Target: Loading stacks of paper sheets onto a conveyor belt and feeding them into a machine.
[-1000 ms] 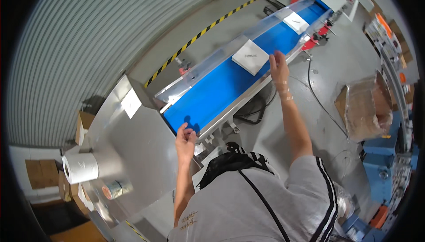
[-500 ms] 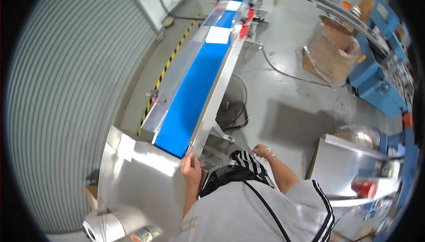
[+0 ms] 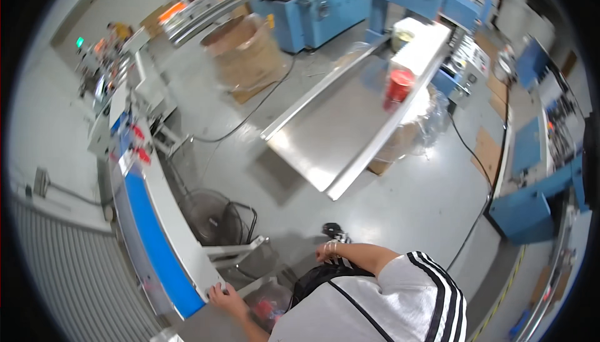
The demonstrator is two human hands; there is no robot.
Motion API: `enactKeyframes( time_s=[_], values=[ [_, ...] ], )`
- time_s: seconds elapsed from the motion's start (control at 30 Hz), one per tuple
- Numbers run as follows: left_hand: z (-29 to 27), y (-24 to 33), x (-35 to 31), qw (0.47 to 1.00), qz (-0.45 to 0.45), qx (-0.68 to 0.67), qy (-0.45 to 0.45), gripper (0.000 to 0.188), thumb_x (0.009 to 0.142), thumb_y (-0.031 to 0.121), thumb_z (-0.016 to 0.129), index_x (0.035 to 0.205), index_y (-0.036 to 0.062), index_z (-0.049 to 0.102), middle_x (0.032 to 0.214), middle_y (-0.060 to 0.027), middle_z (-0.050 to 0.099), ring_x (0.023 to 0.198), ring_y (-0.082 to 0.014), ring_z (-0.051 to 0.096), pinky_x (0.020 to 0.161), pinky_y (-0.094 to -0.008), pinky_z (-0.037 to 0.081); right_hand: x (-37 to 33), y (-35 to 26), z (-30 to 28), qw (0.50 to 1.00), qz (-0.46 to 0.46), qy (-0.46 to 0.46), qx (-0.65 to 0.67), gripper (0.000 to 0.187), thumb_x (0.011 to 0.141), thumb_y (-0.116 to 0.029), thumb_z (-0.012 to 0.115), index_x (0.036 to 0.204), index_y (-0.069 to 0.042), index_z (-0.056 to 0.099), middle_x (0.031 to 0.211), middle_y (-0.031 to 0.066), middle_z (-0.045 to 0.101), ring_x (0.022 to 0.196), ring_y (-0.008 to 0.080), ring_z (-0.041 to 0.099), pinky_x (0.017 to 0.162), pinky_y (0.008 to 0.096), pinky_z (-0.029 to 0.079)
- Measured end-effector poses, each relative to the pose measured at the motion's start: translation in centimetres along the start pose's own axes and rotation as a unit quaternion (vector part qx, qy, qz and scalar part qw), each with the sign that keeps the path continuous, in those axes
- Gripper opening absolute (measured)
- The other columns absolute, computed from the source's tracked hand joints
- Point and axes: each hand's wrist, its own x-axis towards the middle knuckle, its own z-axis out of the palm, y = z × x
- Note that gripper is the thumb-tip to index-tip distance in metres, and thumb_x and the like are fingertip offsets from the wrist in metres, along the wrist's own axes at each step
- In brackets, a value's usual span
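My left hand (image 3: 227, 298) rests on the near end of the conveyor's pale side frame (image 3: 197, 264), its fingers apart on the edge and nothing held. Beside it runs the blue conveyor belt (image 3: 159, 242), stretching away to the far left. My right hand (image 3: 324, 252), with thin bracelets at the wrist, hangs in front of my body, clear of any equipment. Its fingers are loosely curled, slightly blurred, and no object shows in them. Below my left forearm is a clear plastic bag (image 3: 269, 307) with red and pink contents.
A steel chute table (image 3: 331, 126) stands ahead, with a red container (image 3: 399, 85) on its right side. Left of it is a large plastic-lined carton (image 3: 244, 54). A floor fan (image 3: 215, 217) stands beside the conveyor. Dark cable (image 3: 265, 99) crosses the floor; blue machines (image 3: 334, 14) stand behind.
My view has swung to the right, so the conveyor now lies at the left and the chute table ahead. My left hand stays at the conveyor's end; my right hand still hangs with fingers curled.
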Motion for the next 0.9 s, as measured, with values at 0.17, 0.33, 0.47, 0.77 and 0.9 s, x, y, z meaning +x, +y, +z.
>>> enactKeyframes(
  time_s=[0.17,0.33,0.47,0.77,0.9],
  values=[
    [1.3,10.8,0.5,0.985,-0.008,-0.161,-0.057,0.024,0.083,0.011,0.062,0.102,-0.0022,0.061,0.106,-0.0181,0.058,0.102,-0.0338,0.054,0.09,-0.0398,0.043,-8.8,12.0,5.3,0.978,0.125,0.166,-0.018,0.04,0.077,-0.037,0.056,0.105,-0.01,0.067,0.103,0.0125,0.067,0.097,0.032,0.063,0.083,0.0438,0.05],
    [3.0,25.7,-1.2,0.947,0.146,-0.285,0.009,0.017,0.086,0.002,0.056,0.101,-0.0027,0.062,0.105,-0.0143,0.06,0.095,-0.0268,0.059,0.079,-0.0337,0.049,-18.3,20.6,5.3,0.967,0.159,0.16,-0.114,0.031,0.08,-0.027,0.051,0.096,-0.007,0.068,0.1,0.0175,0.066,0.093,0.0331,0.063,0.082,0.0413,0.051],
    [4.7,38.5,-3.6,0.922,0.194,-0.335,-0.016,0.016,0.085,0.001,0.057,0.099,-0.0026,0.064,0.104,-0.0162,0.059,0.093,-0.0272,0.06,0.077,-0.0335,0.049,-28.4,26.4,6.7,0.915,0.146,0.363,0.098,0.028,0.08,-0.028,0.053,0.09,-0.006,0.068,0.088,0.0148,0.068,0.082,0.0287,0.065,0.074,0.0384,0.05],
    [7.4,61.1,-8.4,0.863,0.298,-0.386,-0.129,0.032,0.082,0.01,0.065,0.112,0.0024,0.058,0.117,-0.0195,0.054,0.109,-0.0366,0.052,0.095,-0.0424,0.042,-45.5,27.6,-16.1,0.726,0.16,0.514,0.427,0.025,0.087,-0.03,0.058,0.084,-0.005,0.061,0.068,0.0015,0.058,0.06,0.0099,0.053,0.054,0.0256,0.044],
    [9.8,66.4,-8.1,0.859,0.31,-0.385,-0.13,0.044,0.08,0.012,0.067,0.12,0.0024,0.053,0.122,-0.0207,0.051,0.112,-0.0381,0.049,0.097,-0.0433,0.04,-48.7,21.3,-28.4,0.703,0.073,0.675,0.211,0.024,0.085,-0.02,0.061,0.103,-0.004,0.06,0.08,0.0064,0.061,0.072,0.0171,0.058,0.066,0.0306,0.049]
  ],
)
